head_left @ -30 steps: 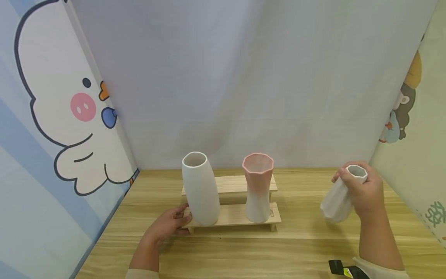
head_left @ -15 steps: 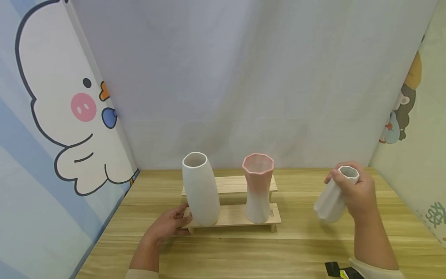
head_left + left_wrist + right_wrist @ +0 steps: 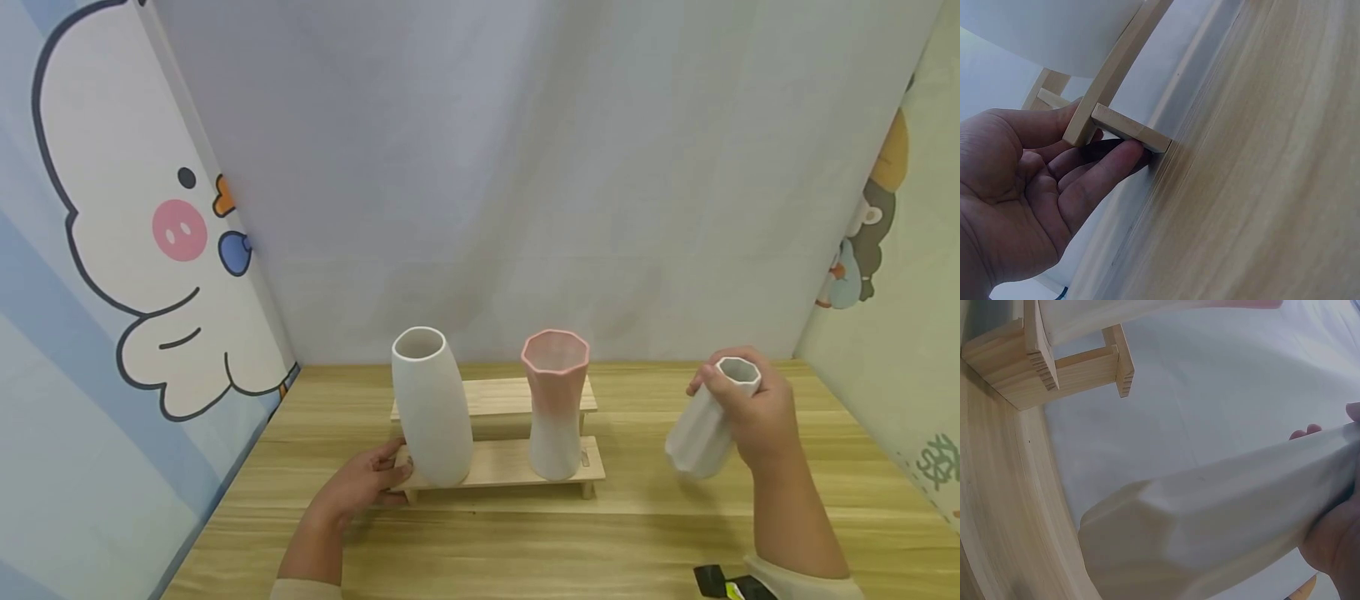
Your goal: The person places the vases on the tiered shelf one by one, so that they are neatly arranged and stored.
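A two-step wooden stand (image 3: 498, 463) bears a tall smooth white vase (image 3: 437, 417) at the left of its lower step. On the same step, to the right, stands a pink-and-white vase (image 3: 557, 408) with a faceted rim. My left hand (image 3: 367, 479) holds the left end of that step; in the left wrist view its thumb lies on the board and its fingers (image 3: 1100, 181) reach beneath, against the leg (image 3: 1132, 128). Right of the stand, my right hand (image 3: 761, 412) grips a white faceted vase (image 3: 705, 437) near its mouth. This vase tilts, its base toward the stand.
The wood-grain table (image 3: 525, 550) reaches back to a pale cloth backdrop (image 3: 525, 183). Printed side panels with cartoon figures flank it. A black strap piece (image 3: 712, 581) hangs at the right sleeve.
My right hand has moved left with the white faceted vase, nearer to the stand. The left hand, the stand and its two vases have stayed in place.
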### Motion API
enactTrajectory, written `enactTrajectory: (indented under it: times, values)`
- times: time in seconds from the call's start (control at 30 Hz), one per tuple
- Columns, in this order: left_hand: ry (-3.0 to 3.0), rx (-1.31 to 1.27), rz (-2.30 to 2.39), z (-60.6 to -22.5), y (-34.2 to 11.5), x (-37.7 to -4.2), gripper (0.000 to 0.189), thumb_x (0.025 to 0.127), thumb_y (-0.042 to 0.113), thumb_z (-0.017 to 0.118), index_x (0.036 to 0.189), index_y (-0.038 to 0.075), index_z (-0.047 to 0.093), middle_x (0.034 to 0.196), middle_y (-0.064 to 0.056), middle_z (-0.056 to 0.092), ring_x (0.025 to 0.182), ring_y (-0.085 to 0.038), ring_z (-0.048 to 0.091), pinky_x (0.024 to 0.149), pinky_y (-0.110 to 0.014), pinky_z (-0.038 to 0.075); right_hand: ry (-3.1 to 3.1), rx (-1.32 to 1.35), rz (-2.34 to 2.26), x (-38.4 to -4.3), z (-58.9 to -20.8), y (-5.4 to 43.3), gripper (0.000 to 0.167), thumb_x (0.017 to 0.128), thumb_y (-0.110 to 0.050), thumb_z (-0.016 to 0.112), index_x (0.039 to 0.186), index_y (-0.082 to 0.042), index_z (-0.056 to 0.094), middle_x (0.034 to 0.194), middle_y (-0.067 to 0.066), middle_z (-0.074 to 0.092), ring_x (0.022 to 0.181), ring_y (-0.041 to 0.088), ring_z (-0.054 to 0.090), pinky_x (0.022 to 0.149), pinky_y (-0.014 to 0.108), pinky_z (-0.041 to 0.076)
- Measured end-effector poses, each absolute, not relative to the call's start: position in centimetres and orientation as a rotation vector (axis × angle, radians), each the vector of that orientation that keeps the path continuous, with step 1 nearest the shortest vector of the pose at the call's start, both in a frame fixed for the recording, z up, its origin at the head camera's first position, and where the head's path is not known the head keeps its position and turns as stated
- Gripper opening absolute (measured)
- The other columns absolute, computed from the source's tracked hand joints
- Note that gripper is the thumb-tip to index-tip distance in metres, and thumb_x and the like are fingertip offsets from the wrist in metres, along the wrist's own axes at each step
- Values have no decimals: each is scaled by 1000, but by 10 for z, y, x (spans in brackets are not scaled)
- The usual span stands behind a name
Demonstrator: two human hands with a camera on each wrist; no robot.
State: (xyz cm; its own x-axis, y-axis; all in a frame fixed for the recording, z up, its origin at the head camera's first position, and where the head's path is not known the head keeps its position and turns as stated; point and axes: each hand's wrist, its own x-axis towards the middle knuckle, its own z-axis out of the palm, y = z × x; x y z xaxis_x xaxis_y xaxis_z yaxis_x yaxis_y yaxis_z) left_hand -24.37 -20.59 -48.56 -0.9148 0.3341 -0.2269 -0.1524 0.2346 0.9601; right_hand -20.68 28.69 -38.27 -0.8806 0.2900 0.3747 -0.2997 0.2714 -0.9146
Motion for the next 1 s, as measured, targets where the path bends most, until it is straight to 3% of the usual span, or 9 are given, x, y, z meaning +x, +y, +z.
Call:
enactTrajectory:
  times: [1.0]
  values:
    - [2118, 164, 1730, -484, -205, -243, 70, 95, 27, 66, 153, 6, 32, 155, -29, 28, 133, -44, 45, 86, -45, 60, -2020, 147, 1795, -209, -384, 262, 8, 90, -7, 69, 91, -6, 61, 71, 0, 70, 69, 16, 66, 62, 27, 55]
